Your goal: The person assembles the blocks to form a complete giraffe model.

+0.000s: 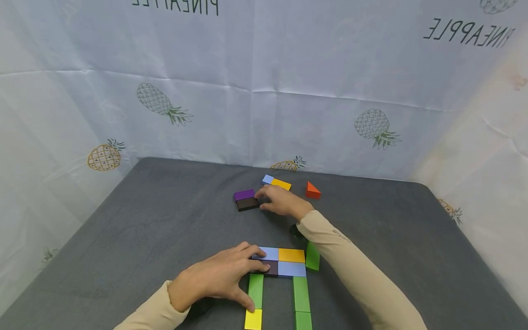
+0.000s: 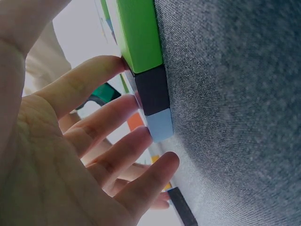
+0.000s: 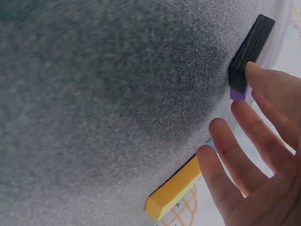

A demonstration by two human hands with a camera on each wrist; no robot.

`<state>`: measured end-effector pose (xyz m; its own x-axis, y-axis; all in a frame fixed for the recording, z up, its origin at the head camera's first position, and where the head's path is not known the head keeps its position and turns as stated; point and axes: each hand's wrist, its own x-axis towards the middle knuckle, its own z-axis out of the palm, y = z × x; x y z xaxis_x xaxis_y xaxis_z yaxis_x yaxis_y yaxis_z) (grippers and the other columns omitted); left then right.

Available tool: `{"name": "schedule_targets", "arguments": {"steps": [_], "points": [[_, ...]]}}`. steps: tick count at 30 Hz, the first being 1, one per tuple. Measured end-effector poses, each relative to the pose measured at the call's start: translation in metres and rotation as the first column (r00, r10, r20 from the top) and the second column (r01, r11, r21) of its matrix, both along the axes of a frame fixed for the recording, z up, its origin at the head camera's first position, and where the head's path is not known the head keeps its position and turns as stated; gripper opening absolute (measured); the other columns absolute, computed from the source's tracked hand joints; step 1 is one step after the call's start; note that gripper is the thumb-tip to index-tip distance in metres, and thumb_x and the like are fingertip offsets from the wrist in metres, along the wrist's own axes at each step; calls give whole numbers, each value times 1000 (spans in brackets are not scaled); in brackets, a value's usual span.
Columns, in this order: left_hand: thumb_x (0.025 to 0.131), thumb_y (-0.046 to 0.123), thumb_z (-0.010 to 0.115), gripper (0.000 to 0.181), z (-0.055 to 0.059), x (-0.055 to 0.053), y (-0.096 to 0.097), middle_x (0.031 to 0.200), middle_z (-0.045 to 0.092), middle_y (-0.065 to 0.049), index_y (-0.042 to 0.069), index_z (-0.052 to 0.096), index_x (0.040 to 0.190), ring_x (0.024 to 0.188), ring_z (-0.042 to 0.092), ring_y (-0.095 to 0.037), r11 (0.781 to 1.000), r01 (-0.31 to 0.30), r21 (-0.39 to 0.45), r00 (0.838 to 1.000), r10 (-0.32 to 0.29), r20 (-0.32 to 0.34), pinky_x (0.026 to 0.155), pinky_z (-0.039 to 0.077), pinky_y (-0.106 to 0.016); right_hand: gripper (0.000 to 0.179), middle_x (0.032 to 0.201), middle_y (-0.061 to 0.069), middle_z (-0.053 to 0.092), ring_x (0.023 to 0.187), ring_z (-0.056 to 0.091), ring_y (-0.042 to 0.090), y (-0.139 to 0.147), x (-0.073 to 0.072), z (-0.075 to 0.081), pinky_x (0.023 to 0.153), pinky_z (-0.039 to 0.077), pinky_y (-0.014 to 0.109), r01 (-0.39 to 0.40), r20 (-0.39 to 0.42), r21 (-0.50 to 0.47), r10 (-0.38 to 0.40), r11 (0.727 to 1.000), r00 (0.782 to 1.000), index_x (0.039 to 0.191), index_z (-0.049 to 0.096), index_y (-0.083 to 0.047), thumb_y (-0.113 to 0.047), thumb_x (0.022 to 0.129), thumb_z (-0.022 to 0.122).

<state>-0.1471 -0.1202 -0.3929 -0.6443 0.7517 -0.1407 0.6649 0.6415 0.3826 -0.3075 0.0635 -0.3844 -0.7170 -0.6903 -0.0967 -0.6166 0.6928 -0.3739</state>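
Note:
Flat blocks lie joined in an arch-like shape on the table. Its top rows hold a light blue block [image 1: 270, 252], an orange block [image 1: 291, 255], a dark block [image 1: 272, 269] and a second light blue block [image 1: 292, 269]. My left hand [image 1: 222, 275] rests at the left side, fingertips on the light blue and dark blocks, thumb by the yellow block [image 1: 253, 321] below a green block [image 1: 255, 289]. Farther back, my right hand [image 1: 282, 201] has its fingers spread, thumb at the end of a black block [image 3: 251, 44]. A purple block [image 1: 244, 195] lies against the black one.
Behind the right hand lie a small blue block [image 1: 267, 179] and a yellow block [image 1: 281, 184]. A red triangular block [image 1: 312, 191] stands to their right. A green block [image 1: 312, 256] and a dark piece [image 1: 294, 230] lie near the right sleeve. A pineapple-print curtain [image 1: 247, 123] hangs behind the table.

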Motion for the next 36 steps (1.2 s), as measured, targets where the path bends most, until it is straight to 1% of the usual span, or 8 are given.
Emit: {"name": "schedule_targets", "arguments": {"steps": [4,8,14,17,21,24,30,36], "points": [[73,61,79,72,0,0,0,142,48,8,29,62,134,120,45,-9,1000,-5,-5,1000,5,5,101,48,-30,39,136,13,60,131,54,26,-6,-2,0,111,42,41,-1,16,22,0,1000,1000,134,60,-1,-11,96,65],[73,61,80,71,0,0,-1,142,49,8,29,62,134,120,45,-9,1000,-7,-5,1000,7,7,101,48,-30,38,137,14,60,133,52,28,-9,-3,0,112,41,41,-11,30,12,11,1000,999,132,60,-1,-10,96,65],[73,60,80,71,0,0,-1,142,50,8,28,63,134,119,45,-9,1000,-5,3,1000,5,5,101,48,-29,31,128,12,65,121,60,25,-10,-7,-2,104,48,39,-8,53,-33,10,999,999,127,64,-3,-8,97,62],[73,60,80,70,-1,0,-1,141,51,7,27,63,133,119,46,-8,1000,-1,11,1000,1,-7,100,48,-28,29,125,12,66,115,63,25,-10,-10,-3,100,51,39,12,38,-74,-9,997,999,126,65,-3,-6,98,60],[73,59,81,70,-1,0,-1,140,51,7,27,64,132,118,46,-8,1000,1,17,1000,-1,-17,100,48,-27,29,125,12,65,117,63,26,-10,-15,-6,100,51,40,44,3,-112,-44,993,999,126,65,-3,-4,97,60],[72,58,81,70,-1,1,-1,140,51,7,26,64,132,118,46,-8,1000,2,21,1000,-2,-18,100,48,-27,29,126,12,64,118,62,26,-11,-18,-8,102,50,40,49,-23,-115,-52,992,998,125,65,-4,-3,97,61],[73,59,80,71,0,0,-1,141,51,7,26,63,133,119,45,-8,1000,5,19,1000,-4,-9,100,48,-27,32,136,12,60,128,56,26,-14,-19,-12,109,44,41,38,-37,-78,-41,996,998,129,63,-4,-7,97,62],[73,59,80,71,1,0,-1,141,51,7,26,63,133,117,46,-7,1000,4,21,1000,-4,-1,100,48,-27,38,148,13,51,139,47,28,-18,-18,-14,115,38,42,20,-56,-43,-22,999,998,136,59,-5,-5,98,60]]}}
